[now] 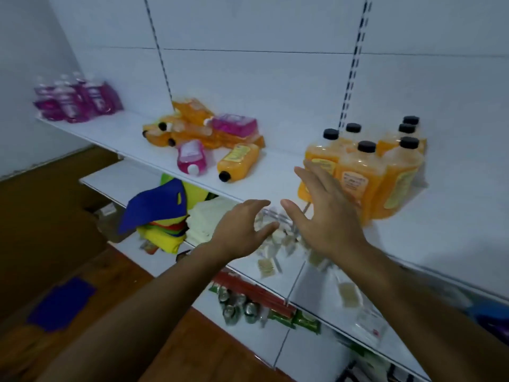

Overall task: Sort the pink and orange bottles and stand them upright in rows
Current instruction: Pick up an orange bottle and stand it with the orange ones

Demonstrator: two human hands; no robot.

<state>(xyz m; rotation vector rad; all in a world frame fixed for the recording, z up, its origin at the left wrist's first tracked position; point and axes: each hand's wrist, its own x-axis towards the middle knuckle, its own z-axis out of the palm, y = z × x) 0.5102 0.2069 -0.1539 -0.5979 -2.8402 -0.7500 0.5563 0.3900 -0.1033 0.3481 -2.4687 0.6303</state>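
On the white top shelf (275, 172), several pink bottles (77, 99) stand upright at the far left. A mixed pile of orange bottles (190, 125) and pink bottles lies in the middle; one pink bottle (192, 157) and one orange bottle (238, 161) lie at its front, another pink one (234, 125) on top. Several orange bottles with black caps (366, 172) stand upright at the right. My right hand (322, 210) is spread open just left of the upright orange group, holding nothing. My left hand (242, 230) hovers open below the shelf edge, also empty.
A lower shelf holds folded blue and yellow cloths (159, 210), a pale towel (206, 221) and small packets (275, 244). Cans (237, 304) and red and green packs sit on the shelf beneath. Brown floor (55, 244) lies to the left.
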